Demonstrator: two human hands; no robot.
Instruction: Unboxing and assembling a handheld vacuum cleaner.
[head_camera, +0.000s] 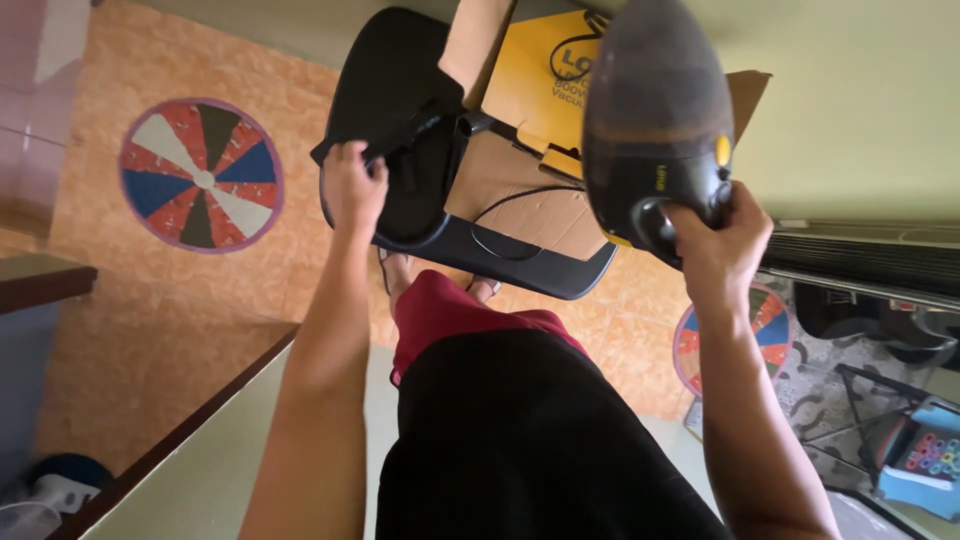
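Observation:
My right hand (718, 238) grips the handle of a black hand-held vacuum cleaner (655, 110) with a yellow button, holding it up at the upper right. My left hand (352, 185) is closed on a black nozzle attachment (385, 145) over a black plastic chair (400, 80). An open cardboard box (520, 170) with a yellow printed panel rests on the chair seat, and a black cord runs across it.
Orange tiled floor lies below, with a round multicoloured mat (200, 175) at left and another (760, 335) at right. A pale wall ledge (190, 450) runs at lower left. Dark furniture and a blue toy (925, 460) stand at right.

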